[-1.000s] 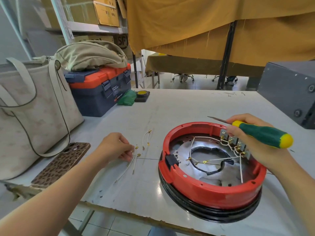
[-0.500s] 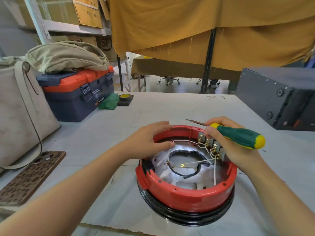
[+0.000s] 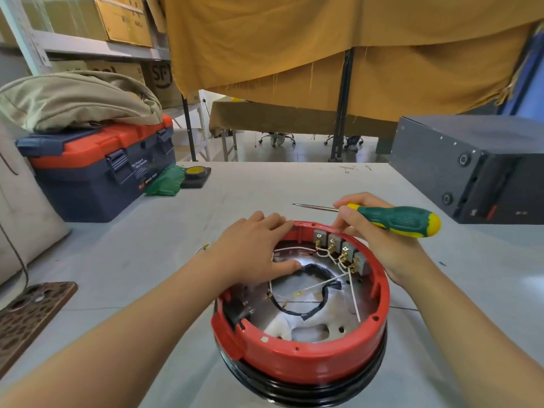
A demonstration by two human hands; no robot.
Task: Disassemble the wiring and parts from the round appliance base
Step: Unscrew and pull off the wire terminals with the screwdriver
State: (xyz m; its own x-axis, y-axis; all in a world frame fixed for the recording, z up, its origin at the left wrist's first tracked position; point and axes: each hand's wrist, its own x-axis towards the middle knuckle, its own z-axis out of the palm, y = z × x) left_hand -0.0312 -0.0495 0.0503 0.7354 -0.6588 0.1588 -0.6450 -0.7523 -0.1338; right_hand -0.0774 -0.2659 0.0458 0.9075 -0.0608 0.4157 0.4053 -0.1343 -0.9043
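Fingers of the left hand [image 3: 253, 248] lie nearly straight over the far-left rim of the round appliance base [image 3: 300, 357], thumb dipping inside toward a white wire [image 3: 287, 249] along the inner wall. Touching or pressing, not gripping, as far as the view shows. Base sits near the front edge of the table [image 3: 147, 260], red ring on a black lower band.

Step in hand, by the look of it: pulling the next lead. Best done by bracing the rim with the left palm, pinching the wire at its brass terminal rather than mid-run, and pulling straight off the tab. Yanking the cord risks tearing the crimp.

Further right, the terminal block row [image 3: 338, 248] on the far inner wall carries several white leads. Right hand [image 3: 379, 240] curls around the screwdriver [image 3: 394, 219] handle, tip pointing left and clear of the base, while its lower fingers rest behind the rim near the terminals. Parking the tool would free that hand for stubborn connectors.

Hard to make out: whether the left thumb actually contacts the wire; what the left palm covers; screw heads on the terminals; how the black-taped loop [image 3: 312, 312] is fixed. One loose terminal end [image 3: 205, 247] peeks out by the left wrist, the rest hidden.
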